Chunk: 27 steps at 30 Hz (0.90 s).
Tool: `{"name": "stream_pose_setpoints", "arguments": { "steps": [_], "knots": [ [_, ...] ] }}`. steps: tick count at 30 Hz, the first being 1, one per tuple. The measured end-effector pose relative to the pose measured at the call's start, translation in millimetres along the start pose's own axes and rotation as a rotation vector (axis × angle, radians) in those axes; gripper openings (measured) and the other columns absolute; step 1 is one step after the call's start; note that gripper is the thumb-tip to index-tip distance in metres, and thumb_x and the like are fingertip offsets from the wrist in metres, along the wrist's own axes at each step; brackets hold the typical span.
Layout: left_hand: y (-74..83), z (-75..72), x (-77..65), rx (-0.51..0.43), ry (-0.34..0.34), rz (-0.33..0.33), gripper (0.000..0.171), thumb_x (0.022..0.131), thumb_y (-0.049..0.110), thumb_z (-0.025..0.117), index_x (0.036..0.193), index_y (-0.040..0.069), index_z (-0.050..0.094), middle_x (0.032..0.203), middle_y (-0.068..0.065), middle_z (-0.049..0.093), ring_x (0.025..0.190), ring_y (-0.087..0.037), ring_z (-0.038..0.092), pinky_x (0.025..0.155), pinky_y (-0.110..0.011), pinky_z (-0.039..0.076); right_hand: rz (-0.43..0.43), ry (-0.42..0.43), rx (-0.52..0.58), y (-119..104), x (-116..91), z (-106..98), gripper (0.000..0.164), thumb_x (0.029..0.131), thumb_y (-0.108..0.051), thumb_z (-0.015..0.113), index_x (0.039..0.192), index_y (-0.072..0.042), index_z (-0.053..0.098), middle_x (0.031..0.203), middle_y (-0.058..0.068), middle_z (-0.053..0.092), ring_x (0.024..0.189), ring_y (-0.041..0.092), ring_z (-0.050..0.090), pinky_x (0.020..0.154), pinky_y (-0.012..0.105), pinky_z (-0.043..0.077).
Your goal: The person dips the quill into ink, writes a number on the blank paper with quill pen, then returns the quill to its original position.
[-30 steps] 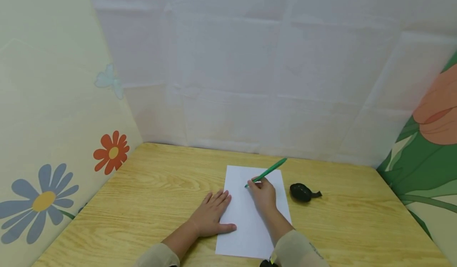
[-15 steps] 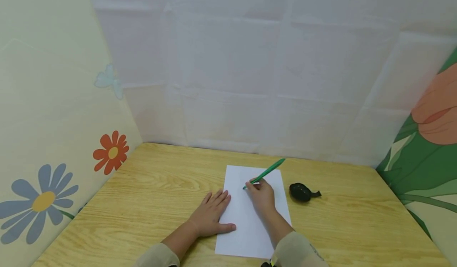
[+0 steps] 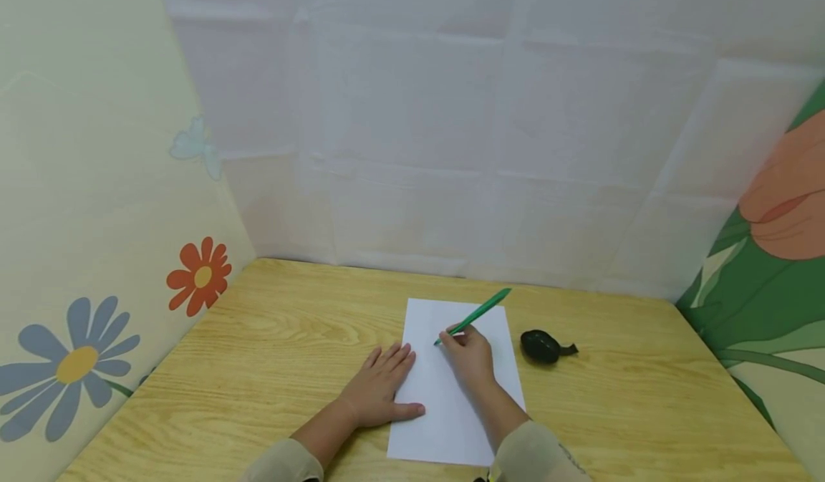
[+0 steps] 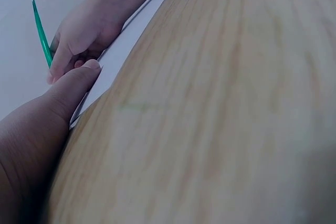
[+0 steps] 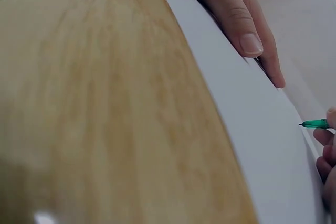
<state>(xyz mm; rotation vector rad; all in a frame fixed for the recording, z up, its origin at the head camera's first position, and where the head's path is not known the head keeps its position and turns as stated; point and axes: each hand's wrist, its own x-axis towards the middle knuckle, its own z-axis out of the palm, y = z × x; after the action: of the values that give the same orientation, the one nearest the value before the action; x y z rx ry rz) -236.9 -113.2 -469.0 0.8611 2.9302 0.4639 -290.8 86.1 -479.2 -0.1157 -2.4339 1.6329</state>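
Observation:
A sheet of white paper (image 3: 438,425) lies upright before me on the wood-grain table. My right hand (image 3: 473,359) pinches a green pen (image 3: 480,311) between thumb and fingers, its tip low at the paper's upper middle and its back end slanting up to the right. In the right wrist view the dark point of the pen (image 5: 315,124) shows just past the fingertips. My left hand (image 3: 382,390) rests flat with fingers spread, its fingertips and thumb on the sheet's left edge. No marks on the paper are visible in the head view.
A small dark, glossy, rounded object with a short tail (image 3: 541,346) lies on the table (image 3: 258,367) to the right of the paper. A pale cloth wall (image 3: 412,145) stands behind the table, and flower-printed cloths flank it on both sides.
My right hand and the pen have shifted slightly left and toward me over the paper. The left hand stays in place on the sheet.

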Motion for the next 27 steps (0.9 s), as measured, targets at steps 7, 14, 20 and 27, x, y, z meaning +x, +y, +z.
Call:
{"name": "stream_pose_setpoints", "arguments": {
  "steps": [7, 14, 20, 27],
  "knots": [
    [-1.1, 0.0, 0.6, 0.005, -0.009, -0.002, 0.095, 0.087, 0.070, 0.052, 0.153, 0.005, 0.031, 0.162, -0.011, 0.027, 0.152, -0.030, 0.019, 0.122, -0.055, 0.014, -0.003, -0.013, 0.001, -2, -3, -1, 0.016, 0.088, -0.020, 0.073, 0.094, -0.006, 0.068, 0.081, 0.010, 0.074, 0.070, 0.010, 0.064, 0.064, 0.025, 0.052],
    [-1.9, 1.5, 1.5, 0.005, -0.015, -0.012, 0.096, 0.086, 0.070, 0.052, 0.153, 0.005, 0.031, 0.162, -0.010, 0.027, 0.152, -0.030, 0.019, 0.122, -0.054, 0.013, 0.030, -0.037, 0.002, -4, -7, -1, 0.016, 0.089, -0.022, 0.072, 0.095, -0.007, 0.068, 0.084, 0.007, 0.074, 0.075, 0.012, 0.066, 0.066, 0.024, 0.053],
    [-2.7, 2.4, 1.8, 0.000, -0.021, -0.017, 0.096, 0.086, 0.071, 0.051, 0.153, 0.006, 0.031, 0.162, -0.009, 0.027, 0.152, -0.029, 0.018, 0.122, -0.054, 0.012, 0.013, -0.046, 0.012, -4, -11, -1, 0.017, 0.088, -0.020, 0.073, 0.095, -0.005, 0.068, 0.083, 0.010, 0.074, 0.073, 0.012, 0.066, 0.064, 0.024, 0.053],
    [-4.3, 4.0, 2.8, 0.011, -0.023, -0.019, 0.096, 0.086, 0.072, 0.051, 0.154, 0.007, 0.031, 0.162, -0.009, 0.027, 0.152, -0.029, 0.018, 0.123, -0.054, 0.012, 0.003, -0.050, 0.020, -5, -14, -1, 0.018, 0.087, -0.019, 0.073, 0.095, -0.004, 0.068, 0.082, 0.010, 0.074, 0.072, 0.011, 0.065, 0.064, 0.023, 0.052]
  ]
}}
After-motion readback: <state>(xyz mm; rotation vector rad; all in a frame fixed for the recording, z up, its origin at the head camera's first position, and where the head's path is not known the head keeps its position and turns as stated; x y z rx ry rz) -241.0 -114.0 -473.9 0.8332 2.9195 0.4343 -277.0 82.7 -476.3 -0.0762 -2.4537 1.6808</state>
